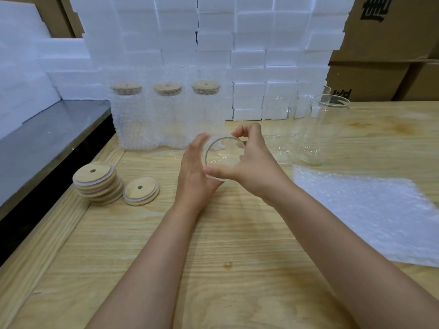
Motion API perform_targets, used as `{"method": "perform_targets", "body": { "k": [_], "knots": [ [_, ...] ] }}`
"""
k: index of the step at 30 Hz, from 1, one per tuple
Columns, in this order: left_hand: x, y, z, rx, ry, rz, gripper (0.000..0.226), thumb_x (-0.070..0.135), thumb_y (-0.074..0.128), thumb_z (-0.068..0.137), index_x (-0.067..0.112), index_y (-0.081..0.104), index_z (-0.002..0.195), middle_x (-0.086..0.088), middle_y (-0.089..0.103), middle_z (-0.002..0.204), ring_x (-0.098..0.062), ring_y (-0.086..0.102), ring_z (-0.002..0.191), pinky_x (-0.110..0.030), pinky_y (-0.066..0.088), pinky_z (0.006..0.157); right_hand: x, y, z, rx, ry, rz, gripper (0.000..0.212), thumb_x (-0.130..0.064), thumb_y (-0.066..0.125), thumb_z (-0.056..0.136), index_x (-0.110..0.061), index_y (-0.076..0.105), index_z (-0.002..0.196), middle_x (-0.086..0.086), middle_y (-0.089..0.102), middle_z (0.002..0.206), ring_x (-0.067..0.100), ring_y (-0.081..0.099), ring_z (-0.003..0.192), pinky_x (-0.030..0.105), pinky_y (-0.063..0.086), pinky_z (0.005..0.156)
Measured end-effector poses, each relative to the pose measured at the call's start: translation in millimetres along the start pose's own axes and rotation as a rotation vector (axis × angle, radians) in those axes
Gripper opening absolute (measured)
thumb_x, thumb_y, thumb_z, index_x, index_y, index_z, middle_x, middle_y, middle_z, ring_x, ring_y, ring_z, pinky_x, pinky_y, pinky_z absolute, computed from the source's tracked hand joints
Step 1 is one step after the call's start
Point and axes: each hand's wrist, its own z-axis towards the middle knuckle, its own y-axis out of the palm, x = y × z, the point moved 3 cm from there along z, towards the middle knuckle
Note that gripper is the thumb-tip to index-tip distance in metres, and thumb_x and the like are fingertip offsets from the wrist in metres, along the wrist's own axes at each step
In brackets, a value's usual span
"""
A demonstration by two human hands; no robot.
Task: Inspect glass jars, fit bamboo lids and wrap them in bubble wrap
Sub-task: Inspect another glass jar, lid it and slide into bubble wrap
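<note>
Both grips are closed on one bare glass jar [223, 155]. The left grip [196, 169] cups its side, and the right grip [254, 165] spans the rim between thumb and forefinger. The jar is tilted with its open mouth toward the viewer, has no lid, and appears lifted just off the wooden desk [237, 257].

To the left lie a stack of bamboo lids [97, 184] and a single lid [141, 191] beside it. Behind stand three wrapped jars [168, 119], already lidded. To the right are more bare jars [330, 131] and a flat bubble wrap sheet [356, 210].

The likely risk is that the smooth glass, pinched mostly at the rim, slips while being turned for inspection and strikes the desk. A swing rightward could also knock the bare jars nearby.
</note>
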Motion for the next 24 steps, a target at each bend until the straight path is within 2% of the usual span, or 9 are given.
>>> {"method": "perform_targets", "body": {
  "k": [3,5,7,9,11,14,18,21,24],
  "knots": [
    [-1.1,-0.6,-0.1,0.005,0.01,0.004,0.087,0.029,0.084,0.068,0.035,0.029,0.134,0.011,0.042,0.137,-0.018,0.049,0.122,-0.039,0.044,0.098,0.6,-4.6,2.5,-0.091,-0.041,-0.067,0.078,-0.028,0.089,0.062,-0.024,0.031,0.114,-0.006,0.037,0.123,0.009,0.043,0.11,0.002,0.037,0.077],
    [-1.3,-1.7,-0.3,0.016,-0.005,-0.006,0.084,0.039,0.079,0.067,0.031,0.031,0.136,0.019,0.038,0.131,-0.016,0.049,0.12,-0.035,0.045,0.095,2.2,-7.2,4.4,-0.15,-0.096,-0.074,0.084,-0.027,0.091,0.06,-0.027,0.031,0.118,-0.009,0.037,0.127,0.008,0.042,0.116,0.003,0.037,0.084],
    [-0.2,-3.6,0.8,0.061,-0.032,-0.029,0.087,0.044,0.079,0.064,0.032,0.03,0.135,0.024,0.04,0.124,-0.013,0.05,0.117,-0.029,0.043,0.088,6.5,-7.2,4.0,-0.224,-0.164,-0.072,0.096,-0.028,0.092,0.058,-0.033,0.027,0.129,-0.015,0.03,0.137,0.005,0.034,0.129,0.011,0.036,0.1],
    [2.0,-4.6,1.5,0.087,-0.019,-0.023,0.087,0.038,0.083,0.064,0.033,0.03,0.133,0.037,0.04,0.119,-0.008,0.049,0.113,-0.02,0.039,0.085,14.7,-3.1,1.8,-0.251,-0.224,-0.06,0.108,-0.028,0.092,0.059,-0.043,0.019,0.137,-0.017,0.021,0.147,0.003,0.022,0.139,0.027,0.029,0.113],
    [3.6,-4.2,0.6,0.077,-0.008,-0.041,0.086,0.043,0.08,0.062,0.035,0.032,0.133,0.04,0.04,0.119,-0.006,0.048,0.112,-0.014,0.036,0.084,26.4,3.2,-0.7,-0.219,-0.237,0.024,0.114,-0.021,0.089,0.063,-0.044,0.01,0.142,-0.013,0.016,0.154,0.005,0.018,0.144,0.039,0.025,0.118],
    [5.0,-4.1,-2.0,0.068,-0.042,-0.122,0.086,0.057,0.075,0.055,0.044,0.035,0.13,0.017,0.049,0.127,-0.012,0.049,0.12,-0.009,0.034,0.089,43.3,11.4,-1.8,-0.111,-0.209,0.133,0.103,-0.018,0.08,0.073,-0.026,0.013,0.151,-0.011,0.017,0.156,0.004,0.019,0.144,0.042,0.023,0.119],
    [9.5,-3.7,-3.0,0.019,-0.023,-0.167,0.092,0.059,0.077,0.053,0.048,0.034,0.134,0.013,0.053,0.125,-0.013,0.05,0.12,-0.015,0.039,0.093,52.0,11.9,-0.4,-0.014,-0.166,0.22,0.078,-0.024,0.075,0.076,-0.029,0.033,0.142,-0.022,0.04,0.143,-0.008,0.033,0.134,0.016,0.028,0.109],
    [13.7,-2.1,-3.6,-0.03,-0.081,-0.264,0.095,0.059,0.077,0.054,0.055,0.028,0.135,0.008,0.054,0.127,0.001,0.05,0.117,-0.015,0.041,0.093,54.9,11.4,1.0,0.052,-0.122,0.301,0.068,-0.02,0.077,0.078,-0.027,0.044,0.137,-0.022,0.052,0.132,-0.004,0.045,0.127,0.022,0.037,0.106],
    [16.0,-0.3,-5.8,-0.144,-0.071,-0.344,0.104,0.055,0.077,0.06,0.047,0.019,0.146,0.011,0.053,0.129,0.004,0.051,0.119,-0.028,0.043,0.099,56.0,10.5,2.4,0.114,-0.073,0.39,0.064,-0.029,0.075,0.079,-0.025,0.047,0.136,-0.01,0.057,0.128,0.003,0.057,0.115,0.023,0.049,0.095]
  ]
}}
